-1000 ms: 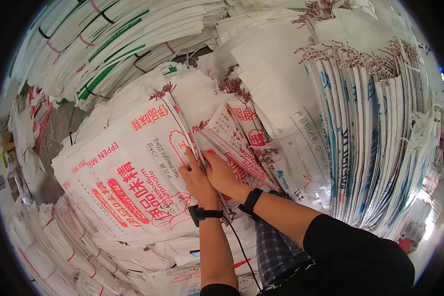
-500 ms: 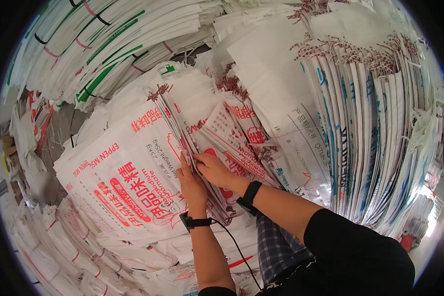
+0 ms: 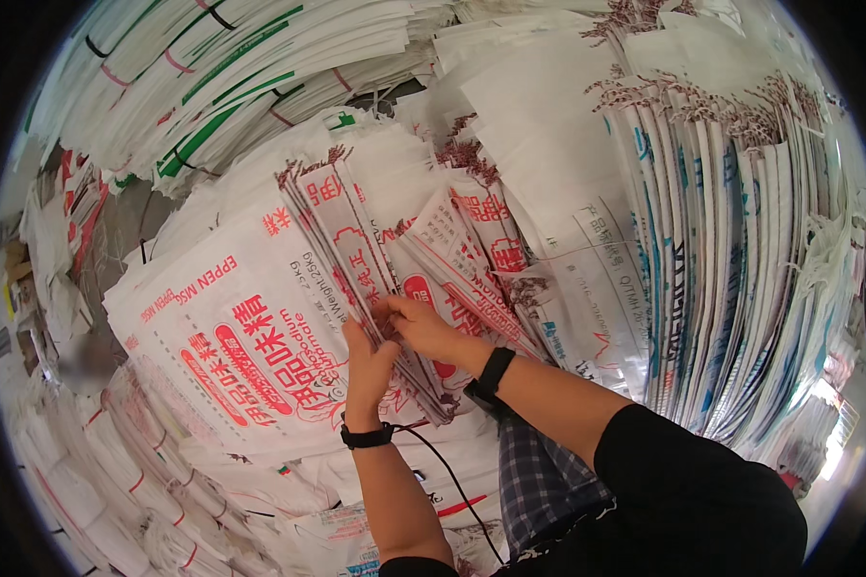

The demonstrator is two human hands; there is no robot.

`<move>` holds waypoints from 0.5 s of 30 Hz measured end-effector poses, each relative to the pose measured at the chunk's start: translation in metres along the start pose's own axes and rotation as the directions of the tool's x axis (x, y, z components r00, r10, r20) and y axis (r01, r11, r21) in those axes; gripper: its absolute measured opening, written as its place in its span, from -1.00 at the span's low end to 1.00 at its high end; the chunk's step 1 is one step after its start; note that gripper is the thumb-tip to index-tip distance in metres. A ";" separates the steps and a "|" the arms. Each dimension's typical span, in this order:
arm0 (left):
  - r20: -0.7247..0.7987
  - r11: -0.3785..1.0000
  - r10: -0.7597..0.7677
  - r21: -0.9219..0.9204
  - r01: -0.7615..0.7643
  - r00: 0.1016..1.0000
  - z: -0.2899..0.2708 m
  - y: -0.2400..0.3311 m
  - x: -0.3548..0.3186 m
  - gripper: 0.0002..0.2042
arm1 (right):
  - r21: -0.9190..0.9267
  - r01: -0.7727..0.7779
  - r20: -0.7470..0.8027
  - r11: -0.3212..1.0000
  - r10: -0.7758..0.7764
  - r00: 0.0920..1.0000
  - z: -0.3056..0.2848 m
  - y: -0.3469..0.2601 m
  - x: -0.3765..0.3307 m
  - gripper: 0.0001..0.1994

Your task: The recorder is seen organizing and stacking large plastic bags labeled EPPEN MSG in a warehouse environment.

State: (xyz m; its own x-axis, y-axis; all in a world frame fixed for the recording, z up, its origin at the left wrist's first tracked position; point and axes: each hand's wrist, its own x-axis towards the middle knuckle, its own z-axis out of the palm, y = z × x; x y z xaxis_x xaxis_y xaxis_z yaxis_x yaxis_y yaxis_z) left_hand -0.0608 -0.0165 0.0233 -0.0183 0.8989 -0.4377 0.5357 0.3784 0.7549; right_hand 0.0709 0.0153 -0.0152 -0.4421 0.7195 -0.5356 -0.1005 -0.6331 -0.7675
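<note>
Stack of red-printed sacks (image 3: 250,337), lying flat, left of centre; gathered edges (image 3: 319,240) along the stack's right edge, fanned wider than a moment ago, a printed strip (image 3: 349,231) newly bared beside them, so we see more sacks parted; left hand (image 3: 366,373), thumb and fingers clamped on these edges; right hand (image 3: 428,334), fingertips bent against them, whether closed we cannot tell
</note>
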 end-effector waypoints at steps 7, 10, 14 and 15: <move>-0.638 0.945 -0.282 -0.057 0.322 0.716 -0.014 0.040 -0.008 -0.39 | 0.284 -0.148 0.187 0.947 0.097 0.978 0.044 -0.006 -0.023 -0.63; -0.657 0.946 -0.163 0.107 0.305 0.736 -0.036 0.039 -0.008 -0.47 | 0.202 -0.103 0.253 0.974 0.050 0.966 0.049 -0.011 -0.026 -0.62; -0.488 0.859 -0.234 0.301 0.413 0.841 -0.075 0.066 -0.032 -0.62 | 0.285 -0.208 0.371 0.936 0.092 0.924 0.057 -0.033 -0.042 -0.65; -0.447 0.865 -0.222 0.321 0.387 0.867 -0.090 0.078 -0.045 -0.67 | 0.273 -0.203 0.408 0.940 0.078 0.910 0.061 -0.039 -0.048 -0.65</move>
State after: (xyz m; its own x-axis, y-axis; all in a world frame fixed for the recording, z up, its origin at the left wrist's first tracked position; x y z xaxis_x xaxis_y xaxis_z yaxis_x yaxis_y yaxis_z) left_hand -0.0944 -0.0076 0.1454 -0.5120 0.7937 -0.3283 0.7269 0.6040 0.3266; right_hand 0.0417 -0.0122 0.0620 -0.7733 0.4890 -0.4036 -0.2485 -0.8194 -0.5166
